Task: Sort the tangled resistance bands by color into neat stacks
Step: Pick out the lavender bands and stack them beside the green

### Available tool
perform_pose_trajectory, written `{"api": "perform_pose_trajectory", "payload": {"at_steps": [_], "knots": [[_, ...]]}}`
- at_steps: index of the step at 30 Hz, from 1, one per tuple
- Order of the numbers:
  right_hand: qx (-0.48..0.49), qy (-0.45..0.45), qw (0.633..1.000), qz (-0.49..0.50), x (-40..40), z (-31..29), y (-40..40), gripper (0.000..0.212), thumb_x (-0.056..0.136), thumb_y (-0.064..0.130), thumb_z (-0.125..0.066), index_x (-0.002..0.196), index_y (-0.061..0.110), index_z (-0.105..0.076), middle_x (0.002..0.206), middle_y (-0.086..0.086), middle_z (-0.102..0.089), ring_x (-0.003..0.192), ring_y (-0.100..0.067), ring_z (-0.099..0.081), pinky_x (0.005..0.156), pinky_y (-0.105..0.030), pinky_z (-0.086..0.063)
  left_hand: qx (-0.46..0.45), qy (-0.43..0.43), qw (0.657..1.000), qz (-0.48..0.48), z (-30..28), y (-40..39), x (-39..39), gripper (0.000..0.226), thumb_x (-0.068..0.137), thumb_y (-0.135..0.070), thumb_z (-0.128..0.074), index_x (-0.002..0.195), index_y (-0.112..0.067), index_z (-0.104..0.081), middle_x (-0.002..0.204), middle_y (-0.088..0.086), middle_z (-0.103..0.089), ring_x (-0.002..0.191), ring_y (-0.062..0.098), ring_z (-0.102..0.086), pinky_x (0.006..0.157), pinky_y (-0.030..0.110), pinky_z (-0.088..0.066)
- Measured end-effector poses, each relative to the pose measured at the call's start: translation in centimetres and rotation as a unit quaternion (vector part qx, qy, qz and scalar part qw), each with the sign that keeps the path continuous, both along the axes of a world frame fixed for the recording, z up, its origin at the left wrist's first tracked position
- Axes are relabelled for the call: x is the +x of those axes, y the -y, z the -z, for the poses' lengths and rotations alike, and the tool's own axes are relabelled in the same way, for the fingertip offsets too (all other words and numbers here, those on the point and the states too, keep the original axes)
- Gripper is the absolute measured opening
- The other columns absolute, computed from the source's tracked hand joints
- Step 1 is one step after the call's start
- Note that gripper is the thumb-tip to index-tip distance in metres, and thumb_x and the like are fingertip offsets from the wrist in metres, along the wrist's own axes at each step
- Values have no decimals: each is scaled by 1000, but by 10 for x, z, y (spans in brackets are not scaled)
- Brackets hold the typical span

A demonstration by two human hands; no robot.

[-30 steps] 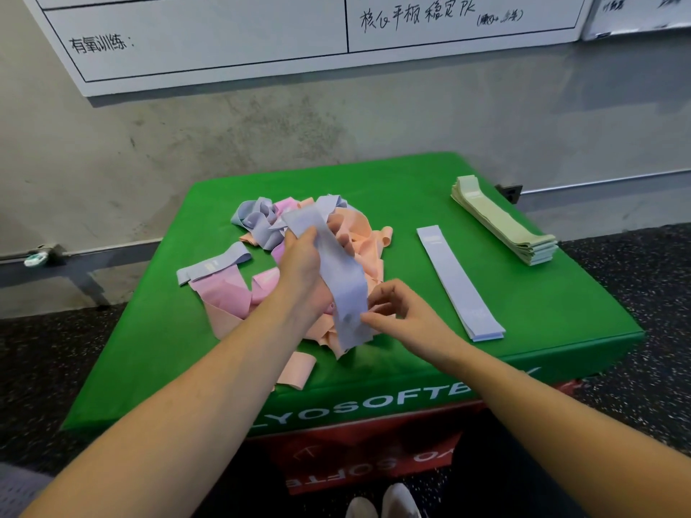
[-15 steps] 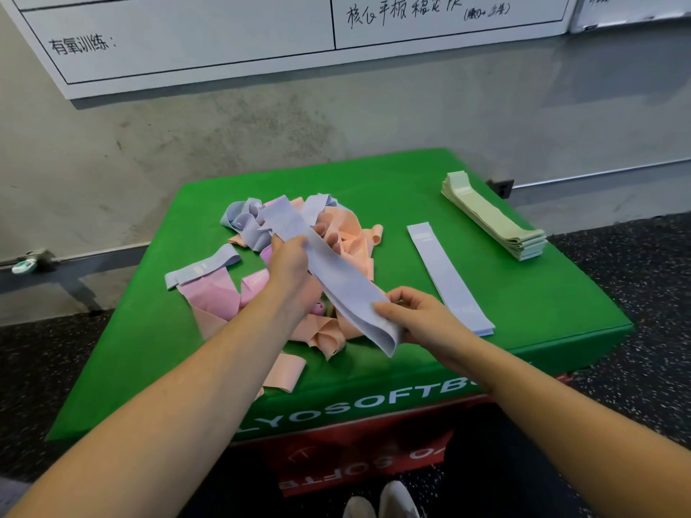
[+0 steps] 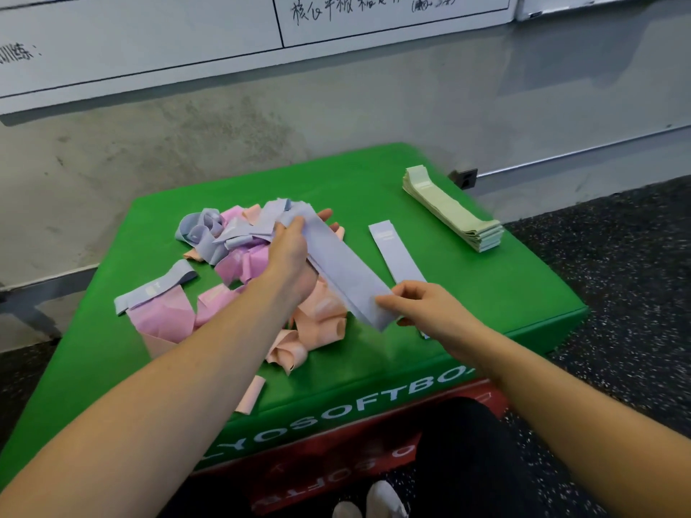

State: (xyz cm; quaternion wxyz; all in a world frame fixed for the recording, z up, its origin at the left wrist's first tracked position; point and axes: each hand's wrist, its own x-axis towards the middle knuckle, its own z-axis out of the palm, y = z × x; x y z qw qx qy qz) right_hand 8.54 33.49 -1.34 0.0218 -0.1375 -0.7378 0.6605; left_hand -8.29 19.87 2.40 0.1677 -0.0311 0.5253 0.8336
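my left hand [image 3: 289, 252] grips the far end of a lavender band [image 3: 344, 272] and my right hand [image 3: 418, 306] pinches its near end above the tangled pile [image 3: 239, 278]; i should keep it taut and flat, then lay it squarely on the lavender stack [image 3: 396, 252] just beyond my right hand.

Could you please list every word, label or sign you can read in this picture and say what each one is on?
"YOSOFTBO", cut off at both ends by the arms: front face of the green box.
"核心平板", then blurred characters and a small bracketed note I cannot read: whiteboard.
"训练:", cut off at the frame's left edge: same whiteboard.
Upside-down white letters, partly hidden: red box.
Small white marks on the bands: too small to read.
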Motion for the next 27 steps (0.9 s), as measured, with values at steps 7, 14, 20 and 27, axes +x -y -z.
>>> {"api": "perform_pose_trajectory", "payload": {"at_steps": [7,14,20,27], "knots": [[0,-45,999,19,9,10,-30,21,91,20,-72,98,28,-54,72,-23,-64,58,-21,-50,48,-28,-38,128,-11,990,-66,-9,-37,-14,23,99,-19,-54,77,-25,-56,62,-8,-56,58,3,-57,60,19,-51],[74,-13,997,-31,19,12,-62,21,94,9,-65,103,23,-77,101,12,-75,75,2,-65,67,-13,-47,-85,-59,995,5,7,-70,-22,36,100,-1,-40,133,-16,-41,98,7,-73,91,22,-69,77,36,-57],[101,-20,987,-123,31,12,-88,60,90,-14,-46,131,25,-63,123,6,-65,81,5,-64,72,-16,-52,-122,-66,988,62,13,-82,-37,42,101,-2,-39,140,-17,-37,117,9,-66,100,20,-65,71,35,-51],[159,-112,980,-45,19,32,-101,14,91,25,-72,97,37,-75,88,10,-64,81,-17,-59,74,-33,-48,-219,-117,966,75,28,-100,-53,32,97,-1,-44,125,-16,-46,110,7,-59,99,27,-61,77,42,-57]]}}
